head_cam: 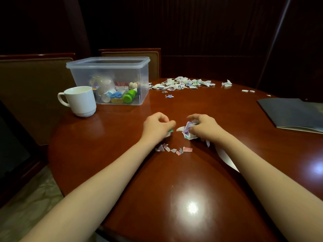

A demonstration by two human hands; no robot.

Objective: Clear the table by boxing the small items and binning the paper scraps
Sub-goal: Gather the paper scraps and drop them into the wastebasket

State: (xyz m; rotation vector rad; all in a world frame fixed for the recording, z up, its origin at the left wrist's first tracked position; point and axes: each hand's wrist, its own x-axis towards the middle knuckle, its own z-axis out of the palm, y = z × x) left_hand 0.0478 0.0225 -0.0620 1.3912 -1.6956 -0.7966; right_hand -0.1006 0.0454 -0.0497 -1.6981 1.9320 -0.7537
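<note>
My left hand (158,126) is curled over a few paper scraps on the brown table (122,145); a green-edged bit (171,131) shows under its fingers. My right hand (203,127) grips a crumpled bunch of purple and white scraps (187,131). Several loose scraps (173,149) lie just in front of both wrists. A larger heap of scraps (181,83) sits at the far side of the table. The clear plastic box (108,65) at the far left holds several small items, among them a green bottle (129,96).
A white mug (78,100) stands left of the box. A dark folder (293,114) lies at the right edge. A white paper strip (225,157) pokes out under my right forearm. Stray scraps (227,83) lie far right. Chairs stand behind the table.
</note>
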